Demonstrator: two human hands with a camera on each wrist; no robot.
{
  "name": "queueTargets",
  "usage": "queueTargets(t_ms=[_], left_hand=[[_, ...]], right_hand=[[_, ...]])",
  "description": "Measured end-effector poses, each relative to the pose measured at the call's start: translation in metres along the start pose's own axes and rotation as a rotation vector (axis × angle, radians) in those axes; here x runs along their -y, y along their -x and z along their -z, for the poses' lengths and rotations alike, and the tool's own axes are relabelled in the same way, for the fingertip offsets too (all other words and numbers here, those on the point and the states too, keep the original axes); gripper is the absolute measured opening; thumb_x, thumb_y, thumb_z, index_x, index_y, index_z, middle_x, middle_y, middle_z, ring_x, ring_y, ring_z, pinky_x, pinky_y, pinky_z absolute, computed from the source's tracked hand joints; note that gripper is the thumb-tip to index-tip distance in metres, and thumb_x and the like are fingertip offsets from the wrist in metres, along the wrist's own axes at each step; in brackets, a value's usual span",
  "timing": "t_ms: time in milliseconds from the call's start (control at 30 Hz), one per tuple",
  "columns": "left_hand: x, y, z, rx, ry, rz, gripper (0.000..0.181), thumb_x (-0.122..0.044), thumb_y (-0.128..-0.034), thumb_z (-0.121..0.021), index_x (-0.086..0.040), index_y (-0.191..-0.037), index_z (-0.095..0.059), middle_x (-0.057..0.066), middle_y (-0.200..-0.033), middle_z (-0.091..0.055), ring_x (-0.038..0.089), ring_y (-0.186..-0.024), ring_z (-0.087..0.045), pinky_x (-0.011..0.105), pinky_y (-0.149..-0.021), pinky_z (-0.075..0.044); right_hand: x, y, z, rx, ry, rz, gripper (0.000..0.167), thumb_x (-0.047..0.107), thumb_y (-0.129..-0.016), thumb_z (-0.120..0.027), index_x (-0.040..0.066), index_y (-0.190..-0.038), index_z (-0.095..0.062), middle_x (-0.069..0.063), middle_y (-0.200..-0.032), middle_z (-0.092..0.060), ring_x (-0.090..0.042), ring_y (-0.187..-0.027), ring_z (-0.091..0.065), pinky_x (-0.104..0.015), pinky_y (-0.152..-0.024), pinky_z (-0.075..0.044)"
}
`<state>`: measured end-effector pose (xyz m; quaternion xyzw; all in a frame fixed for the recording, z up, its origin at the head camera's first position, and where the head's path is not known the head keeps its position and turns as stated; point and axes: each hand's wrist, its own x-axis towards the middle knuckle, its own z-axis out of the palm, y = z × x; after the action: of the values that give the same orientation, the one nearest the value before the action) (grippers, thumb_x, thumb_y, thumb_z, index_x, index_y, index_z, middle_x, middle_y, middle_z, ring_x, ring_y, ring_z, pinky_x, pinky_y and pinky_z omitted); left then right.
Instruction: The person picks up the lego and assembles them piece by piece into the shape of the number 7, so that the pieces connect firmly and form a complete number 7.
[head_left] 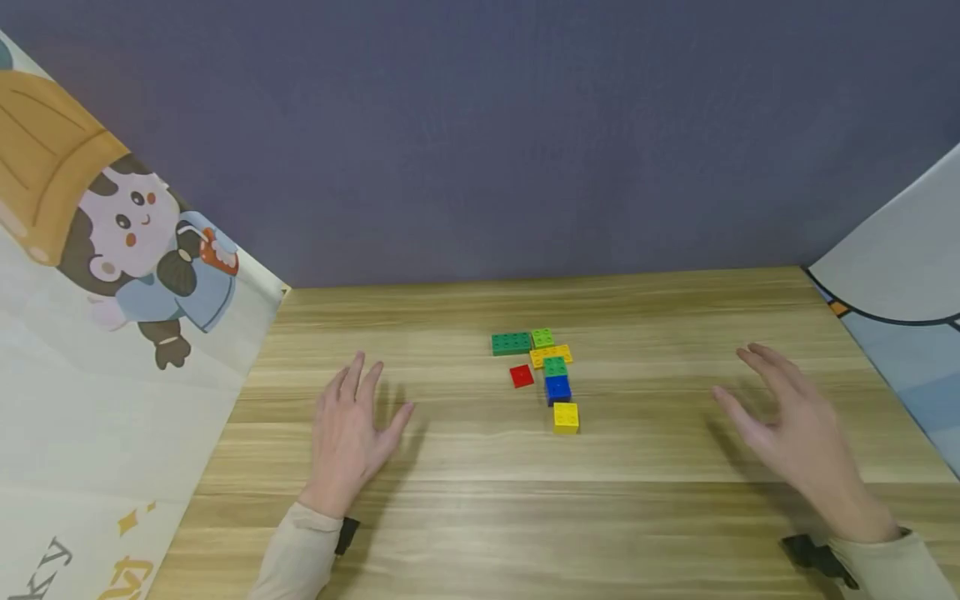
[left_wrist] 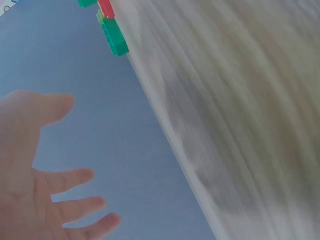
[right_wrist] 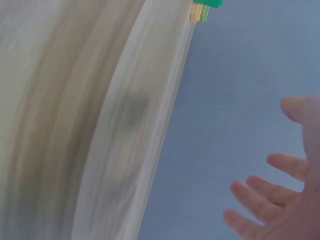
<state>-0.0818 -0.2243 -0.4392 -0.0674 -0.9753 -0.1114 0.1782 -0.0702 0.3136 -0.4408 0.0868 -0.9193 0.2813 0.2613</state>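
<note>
My left hand [head_left: 348, 442] is over the left side of the table, fingers spread, holding nothing. Over the right side, my right hand [head_left: 802, 442] is likewise spread and holds nothing. Between the two, apart from both, lies a group of toy building bricks. At its back are a dark green brick [head_left: 512, 343] and a lime green brick [head_left: 542, 337]. Closer in come a flat yellow-orange brick [head_left: 551, 356], a green brick [head_left: 555, 367] and a blue brick [head_left: 558, 389]. A flat red piece [head_left: 521, 377] sits to their left. Nearest me is a yellow brick [head_left: 566, 418].
The wood-grain table [head_left: 465, 517] meets a dark blue-grey wall panel [head_left: 480, 142] at the back. A white panel with a cartoon figure [head_left: 138, 242] borders the left side. Another printed panel [head_left: 900, 358] borders the right.
</note>
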Motion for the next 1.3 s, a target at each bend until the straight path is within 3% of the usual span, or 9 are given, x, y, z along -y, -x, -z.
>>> queueTargets(t_ms=[133, 200, 267, 333, 500, 600, 900, 1100, 1300], left_hand=[[-0.002, 0.0, -0.001, 0.001, 0.011, 0.01, 0.077, -0.052, -0.0931, -0.077, -0.002, -0.148, -0.058, 0.027, -0.161, -0.047, 0.053, -0.134, -0.056, 0.067, -0.109, -0.047], [-0.002, -0.001, -0.002, 0.01, 0.019, 0.018, 0.076, -0.051, -0.0934, -0.077, -0.002, -0.148, -0.058, 0.027, -0.16, -0.049, 0.052, -0.133, -0.058, 0.067, -0.106, -0.05], [-0.003, -0.001, -0.003, 0.016, 0.035, 0.024, 0.075, -0.051, -0.0933, -0.078, -0.003, -0.148, -0.058, 0.026, -0.159, -0.05, 0.052, -0.133, -0.059, 0.067, -0.103, -0.052], [-0.005, -0.002, -0.004, 0.02, 0.056, 0.026, 0.074, -0.05, -0.0934, -0.078, -0.004, -0.148, -0.059, 0.025, -0.159, -0.051, 0.051, -0.132, -0.06, 0.066, -0.101, -0.054], [-0.011, -0.004, -0.006, 0.032, 0.097, 0.028, 0.071, -0.05, -0.0932, -0.079, -0.006, -0.147, -0.061, 0.021, -0.159, -0.053, 0.05, -0.13, -0.063, 0.065, -0.098, -0.056], [-0.015, -0.004, -0.008, 0.05, 0.11, 0.03, 0.07, -0.05, -0.0932, -0.079, -0.008, -0.146, -0.061, 0.02, -0.158, -0.054, 0.05, -0.128, -0.064, 0.065, -0.096, -0.057], [-0.022, -0.006, -0.011, 0.019, 0.129, -0.01, 0.066, -0.049, -0.0932, -0.079, -0.009, -0.143, -0.064, 0.019, -0.156, -0.057, 0.046, -0.12, -0.069, 0.059, -0.086, -0.061], [-0.025, -0.007, -0.012, 0.015, 0.128, -0.019, 0.063, -0.05, -0.0933, -0.078, -0.011, -0.141, -0.066, 0.017, -0.154, -0.059, 0.043, -0.11, -0.073, 0.049, -0.069, -0.061], [-0.03, -0.008, -0.013, 0.034, 0.152, -0.014, 0.062, -0.05, -0.094, -0.077, -0.012, -0.141, -0.067, 0.014, -0.154, -0.06, 0.041, -0.118, -0.072, 0.053, -0.079, -0.062]], right_hand=[[0.003, 0.001, -0.006, 0.022, -0.017, 0.04, 0.069, 0.016, -0.084, -0.087, 0.001, -0.146, -0.062, -0.028, -0.151, -0.058, -0.056, -0.123, -0.06, -0.034, -0.125, -0.039], [0.003, 0.002, -0.01, 0.025, -0.023, 0.067, 0.07, 0.014, -0.081, -0.089, 0.0, -0.145, -0.062, -0.029, -0.149, -0.059, -0.053, -0.119, -0.063, -0.011, -0.12, -0.03], [0.004, 0.002, -0.014, 0.023, -0.031, 0.082, 0.071, 0.013, -0.08, -0.089, 0.0, -0.144, -0.063, -0.029, -0.149, -0.059, -0.05, -0.116, -0.065, -0.001, -0.111, -0.022], [0.005, 0.003, -0.016, 0.024, -0.025, 0.082, 0.07, 0.013, -0.08, -0.089, 0.001, -0.144, -0.064, -0.027, -0.149, -0.06, -0.045, -0.113, -0.066, -0.006, -0.106, -0.034], [0.01, 0.003, -0.021, 0.046, -0.028, 0.076, 0.067, 0.011, -0.08, -0.09, 0.002, -0.142, -0.065, -0.024, -0.149, -0.062, -0.035, -0.108, -0.066, -0.004, -0.099, -0.034], [0.012, 0.003, -0.024, 0.063, -0.046, 0.087, 0.069, 0.009, -0.079, -0.09, 0.0, -0.142, -0.065, -0.025, -0.148, -0.062, -0.034, -0.108, -0.065, 0.004, -0.101, -0.023], [0.019, 0.004, -0.032, 0.08, -0.063, 0.106, 0.068, 0.007, -0.079, -0.089, -0.001, -0.142, -0.064, -0.025, -0.147, -0.063, -0.03, -0.107, -0.066, 0.004, -0.099, -0.028], [0.023, 0.005, -0.034, 0.086, -0.067, 0.103, 0.066, 0.008, -0.081, -0.089, 0.0, -0.141, -0.065, -0.023, -0.146, -0.064, -0.027, -0.106, -0.066, 0.003, -0.096, -0.034], [0.028, 0.005, -0.037, 0.107, -0.065, 0.105, 0.063, 0.009, -0.083, -0.088, 0.001, -0.141, -0.065, -0.021, -0.144, -0.066, -0.028, -0.105, -0.069, -0.005, -0.089, -0.045]])
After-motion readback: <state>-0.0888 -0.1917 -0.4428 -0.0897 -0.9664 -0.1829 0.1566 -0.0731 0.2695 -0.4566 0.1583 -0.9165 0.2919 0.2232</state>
